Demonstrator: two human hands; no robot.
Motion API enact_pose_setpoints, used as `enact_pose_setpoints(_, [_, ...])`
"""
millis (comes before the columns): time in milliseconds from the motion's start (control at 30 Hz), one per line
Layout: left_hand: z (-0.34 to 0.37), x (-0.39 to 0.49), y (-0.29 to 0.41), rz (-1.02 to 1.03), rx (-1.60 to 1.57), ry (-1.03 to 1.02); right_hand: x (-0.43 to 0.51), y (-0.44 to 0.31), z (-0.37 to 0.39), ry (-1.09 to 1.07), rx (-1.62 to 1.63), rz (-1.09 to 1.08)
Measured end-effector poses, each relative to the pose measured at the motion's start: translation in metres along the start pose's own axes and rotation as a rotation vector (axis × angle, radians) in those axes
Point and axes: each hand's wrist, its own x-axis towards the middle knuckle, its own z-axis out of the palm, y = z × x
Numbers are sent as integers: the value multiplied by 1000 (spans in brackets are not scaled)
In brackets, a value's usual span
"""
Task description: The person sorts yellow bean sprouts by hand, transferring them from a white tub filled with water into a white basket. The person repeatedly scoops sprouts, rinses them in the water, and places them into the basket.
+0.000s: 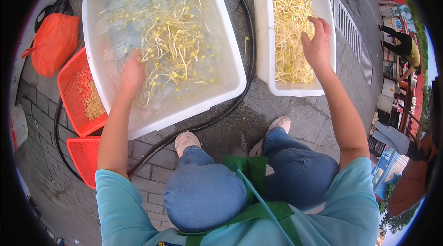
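Observation:
Bean sprouts (176,41) float loosely in a large white plastic tub of water (226,34). At their left edge is my left hand (133,71), its fingertips at the water among some sprouts; whether it grips any cannot be told. A second white plastic tub (263,34) to the right holds a thick heap of bean sprouts (290,34). Over the right side of that heap my right hand (318,41) is spread, thumb and fingers apart, with nothing in it.
A red plastic basket (74,107) with small pale bits stands left of the large tub, another red basket (84,156) below it. A tied red plastic bag (55,43) lies farther left. A black hose (250,38) curves around the tub. Drain grating (353,27) and people are at right.

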Motion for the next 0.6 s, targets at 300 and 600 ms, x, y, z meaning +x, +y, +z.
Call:
enact_pose_setpoints(300, [-5, -19, -13, -391, -1543, -160, 13, -70, 213, -888, -115, 374])
enact_pose_setpoints(600, [-28, -76, -19, -157, -2274, -392, -33, -41, 252, -664, -55, 368])
